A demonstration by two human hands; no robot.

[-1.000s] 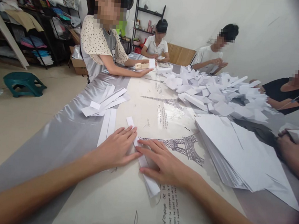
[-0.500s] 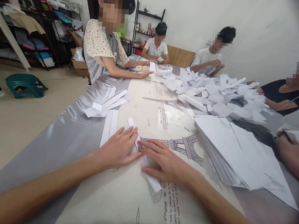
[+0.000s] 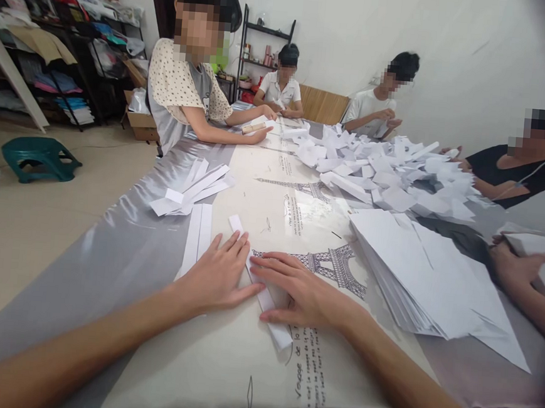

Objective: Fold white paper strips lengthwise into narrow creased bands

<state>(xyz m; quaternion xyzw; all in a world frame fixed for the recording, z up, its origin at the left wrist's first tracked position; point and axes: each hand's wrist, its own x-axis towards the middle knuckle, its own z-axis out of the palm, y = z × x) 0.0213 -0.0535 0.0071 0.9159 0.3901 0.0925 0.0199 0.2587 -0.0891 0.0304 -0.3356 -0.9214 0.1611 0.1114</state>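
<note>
A narrow folded strip of white paper point(image 3: 281, 338) lies slantwise on the printed tablecloth in front of me. My left hand point(image 3: 220, 272) rests flat on its upper part, fingers stretched forward and thumb reaching across it. From the other side, my right hand point(image 3: 303, 291) touches the strip's edge, fingers extended and thumb lower down near the close end. Both palms hide parts of the strip. Just left of my left hand are flat white paper strips point(image 3: 198, 233), and beyond them a loose pile of folded strips point(image 3: 191, 191).
A stack of white sheets point(image 3: 418, 272) lies to the right, with a large heap of folded papers point(image 3: 388, 169) behind it. Several people sit around the table; a co-worker's hand point(image 3: 517, 270) at right grips a white paper block point(image 3: 539, 263). A green stool point(image 3: 41, 157) stands on the floor at left.
My hands stay on the strip with only slight finger movement; my left thumb reaches a little farther across. The view shifts slightly. The co-worker's paper block at right shows more fully.
</note>
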